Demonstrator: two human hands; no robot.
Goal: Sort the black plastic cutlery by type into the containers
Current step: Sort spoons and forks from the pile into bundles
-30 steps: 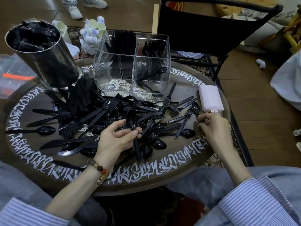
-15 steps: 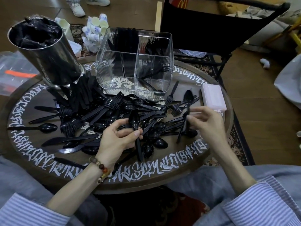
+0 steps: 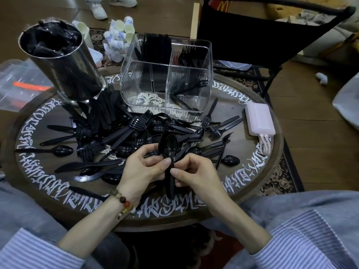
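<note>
Black plastic spoons (image 3: 168,147), at least two stacked bowl in bowl, stand upright between the two hands in the head view, bowls up and handles running down toward the person. Left hand (image 3: 140,169) curls round the handles from the left, thumb pressed on the front just below the bowls. Right hand (image 3: 196,174) pinches the same handles from the right, thumb tip touching them a little lower than the left thumb, the other fingers folded behind. A bead bracelet (image 3: 122,200) sits on the left wrist, and striped sleeves (image 3: 303,243) cover both forearms.

Just beyond the hands lies a heap of mixed cutlery (image 3: 147,131) on a round wooden table (image 3: 250,183) with white lettering round its rim. Beyond the left hand a bundle of forks (image 3: 136,124) points away from the person; a lone spoon (image 3: 62,150) lies well out to the left, and another spoon (image 3: 230,159) lies just right of the right hand. Farther beyond the heap stands a clear divided box (image 3: 167,74), with dark cutlery upright in its far compartments and two loose pieces in the near right one. Beyond and left of the left hand is a metal cylinder (image 3: 64,63) filled with black pieces whose type I cannot tell. A pink power bank (image 3: 259,118) with its cable rests beyond the right hand near the table edge.
</note>
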